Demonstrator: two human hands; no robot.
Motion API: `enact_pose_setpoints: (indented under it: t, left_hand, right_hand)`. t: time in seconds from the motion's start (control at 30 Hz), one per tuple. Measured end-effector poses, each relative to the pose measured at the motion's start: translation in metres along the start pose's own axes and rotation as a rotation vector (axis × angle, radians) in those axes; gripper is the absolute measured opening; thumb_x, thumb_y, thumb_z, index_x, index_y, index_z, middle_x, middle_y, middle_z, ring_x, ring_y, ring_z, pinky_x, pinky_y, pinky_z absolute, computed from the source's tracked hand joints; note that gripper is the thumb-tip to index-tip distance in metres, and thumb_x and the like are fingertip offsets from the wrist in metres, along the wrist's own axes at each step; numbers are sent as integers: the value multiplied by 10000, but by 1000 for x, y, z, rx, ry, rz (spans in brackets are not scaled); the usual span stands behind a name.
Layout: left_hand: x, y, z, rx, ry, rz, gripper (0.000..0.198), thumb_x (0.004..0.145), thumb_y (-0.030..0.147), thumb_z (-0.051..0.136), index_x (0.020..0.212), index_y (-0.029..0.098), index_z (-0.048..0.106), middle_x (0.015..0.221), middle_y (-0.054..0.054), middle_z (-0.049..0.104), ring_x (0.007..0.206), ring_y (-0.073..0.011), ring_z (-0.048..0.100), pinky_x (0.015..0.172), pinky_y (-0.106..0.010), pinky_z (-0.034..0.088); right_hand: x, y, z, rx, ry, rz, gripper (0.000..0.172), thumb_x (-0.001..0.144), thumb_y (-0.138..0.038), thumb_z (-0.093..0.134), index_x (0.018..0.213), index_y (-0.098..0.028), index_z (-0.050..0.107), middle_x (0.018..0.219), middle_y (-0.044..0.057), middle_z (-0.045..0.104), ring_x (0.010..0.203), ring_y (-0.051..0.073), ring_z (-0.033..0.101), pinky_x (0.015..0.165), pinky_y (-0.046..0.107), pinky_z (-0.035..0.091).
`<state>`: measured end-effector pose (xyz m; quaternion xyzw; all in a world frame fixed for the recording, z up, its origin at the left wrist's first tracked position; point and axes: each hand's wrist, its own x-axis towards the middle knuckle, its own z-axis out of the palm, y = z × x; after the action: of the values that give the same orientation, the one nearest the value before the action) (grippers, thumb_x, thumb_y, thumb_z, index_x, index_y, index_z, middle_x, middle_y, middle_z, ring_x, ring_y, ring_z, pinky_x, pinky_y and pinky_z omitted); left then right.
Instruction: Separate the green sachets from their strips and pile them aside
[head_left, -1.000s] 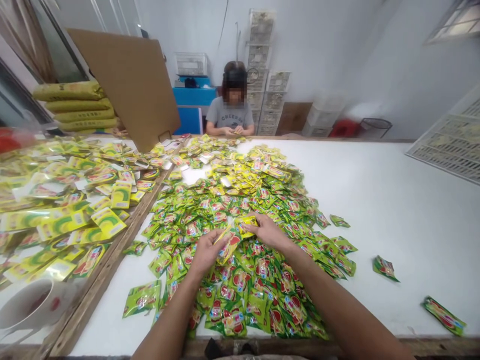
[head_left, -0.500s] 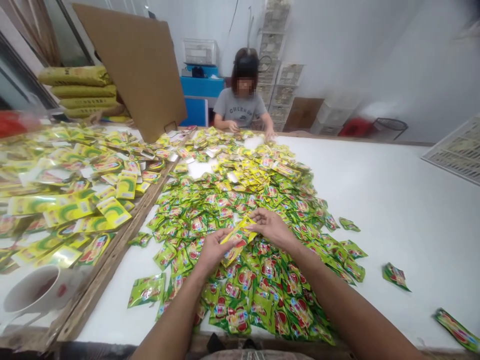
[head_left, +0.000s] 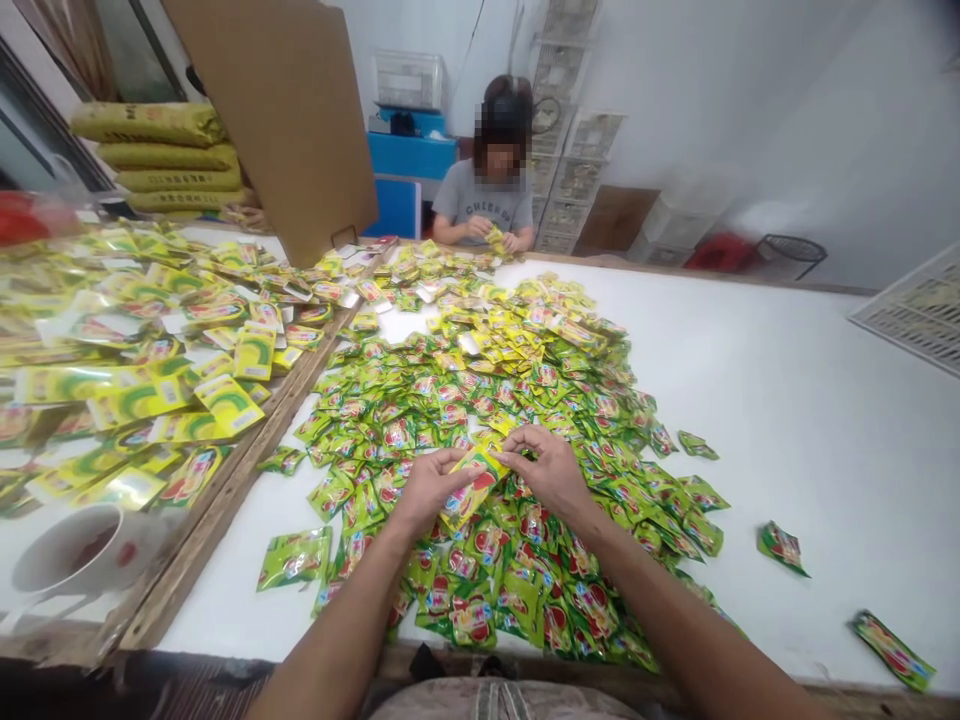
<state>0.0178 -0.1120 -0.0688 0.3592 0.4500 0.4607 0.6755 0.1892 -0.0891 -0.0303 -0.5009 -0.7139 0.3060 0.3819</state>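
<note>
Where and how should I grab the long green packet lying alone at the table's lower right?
Probably pinch the green packet across its narrow middle, coming from above onto both long edges: it lies apart from the pile of packets, slanting down to the right, with nothing against either side.

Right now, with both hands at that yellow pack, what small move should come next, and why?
Perhaps the right hand should gently press the far end of the yellow pack while the left hand steadies it. The left hand grips the pack's side, and the right hand's fingertips are at that far end. Whether that end is open is too blurred to tell.
</note>
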Motion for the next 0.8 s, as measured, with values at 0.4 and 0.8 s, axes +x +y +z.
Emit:
enact_pose_setpoints:
  t: [0.4, 0.8]
  left_hand:
    - [-2, -3, 3, 87, -79, 9, 317, 546, 343, 785, 750, 126, 676, 630, 5, 655, 555, -109, 557, 570, -204, 418]
    - [-4, 1, 7, -16, 48, 40, 371, 530, 334, 803, 805, 126, 667, 704, -42, 699, 587, -152, 620, 571, -240, 474]
  right_hand:
    - [-34, 12, 23, 228, -144, 163, 267, 717, -414, 662, 860, -193, 615, 805, 34, 647, 794, 196, 617, 721, 312, 455]
    - [-23, 5, 17, 54, 59, 62, 204, 707, -408, 676, 693, -208, 636, 821, 46, 657, 962, 235, 553, 888, 382, 354]
